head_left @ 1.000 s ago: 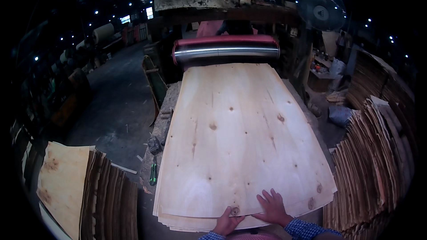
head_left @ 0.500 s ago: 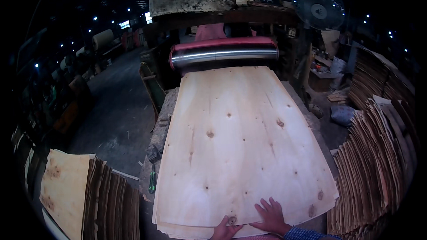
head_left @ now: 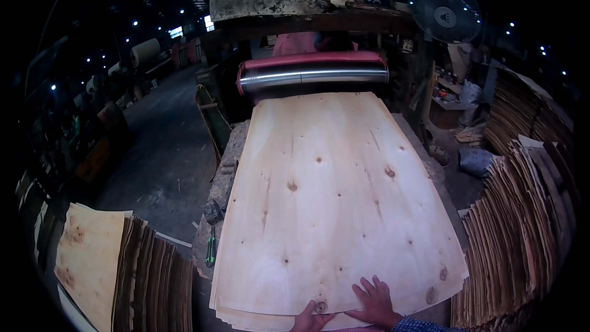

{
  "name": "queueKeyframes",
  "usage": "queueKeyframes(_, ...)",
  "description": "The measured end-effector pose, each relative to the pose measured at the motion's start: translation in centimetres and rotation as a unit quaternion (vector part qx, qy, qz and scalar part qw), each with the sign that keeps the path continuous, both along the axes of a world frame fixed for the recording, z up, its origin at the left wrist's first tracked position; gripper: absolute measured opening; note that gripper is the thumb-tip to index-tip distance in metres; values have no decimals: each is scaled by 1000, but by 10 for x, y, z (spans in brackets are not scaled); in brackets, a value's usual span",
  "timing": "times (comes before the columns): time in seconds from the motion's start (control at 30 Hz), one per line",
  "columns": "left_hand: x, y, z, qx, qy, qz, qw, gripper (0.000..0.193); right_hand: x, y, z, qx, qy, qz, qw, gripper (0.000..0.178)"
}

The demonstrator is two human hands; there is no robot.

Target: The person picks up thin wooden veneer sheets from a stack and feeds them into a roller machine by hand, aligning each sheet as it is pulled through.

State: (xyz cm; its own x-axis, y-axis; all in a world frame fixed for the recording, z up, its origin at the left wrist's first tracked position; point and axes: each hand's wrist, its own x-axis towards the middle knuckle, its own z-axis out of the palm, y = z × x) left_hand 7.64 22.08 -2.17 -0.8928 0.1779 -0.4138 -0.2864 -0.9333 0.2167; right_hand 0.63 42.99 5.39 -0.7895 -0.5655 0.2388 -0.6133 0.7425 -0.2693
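A large pale wood veneer sheet [head_left: 332, 209] with several dark knots lies on a thin stack, its far end close to a shiny metal roller [head_left: 307, 77]. At its near edge, my left hand [head_left: 311, 318] has its thumb on top beside a knot. The other fingers point right along the edge, partly hidden, and the hand seems to pinch the sheet. Just to the right, my right hand [head_left: 373, 304] lies open on the sheet with its fingers spread. Under the near edge, another sheet [head_left: 264, 320] sticks out slightly.
Above the metal roller is a pink-red roller [head_left: 313, 58]. Stacked veneer stands at left [head_left: 92, 258] and right [head_left: 504, 233]. A green-handled tool [head_left: 211, 249] lies left of the sheet. A fan [head_left: 445, 12] is at upper right. Dark floor [head_left: 160, 141] extends left.
The whole view has shifted slightly. Both hands stay almost where they were on the near edge. Behind the rollers, a dark shape has moved a little.
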Motion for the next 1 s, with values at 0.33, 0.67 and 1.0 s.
queueKeyframes(0.33, 0, -1, 3, -10, 8, -8, 1000, 34, 0, 0, 0, -8, 4, 1, 1000, 80)
queueKeyframes(0.67, -1, -1, 5, -9, 0, -7, 1000, 34, 0, -1, 2, -1, 1, -2, 1000, 80)
queueKeyframes(1.0, -1, -2, 2, 14, 3, 3, 1000, 31, 0, -1, -1, 9, 3, -3, 1000, 81)
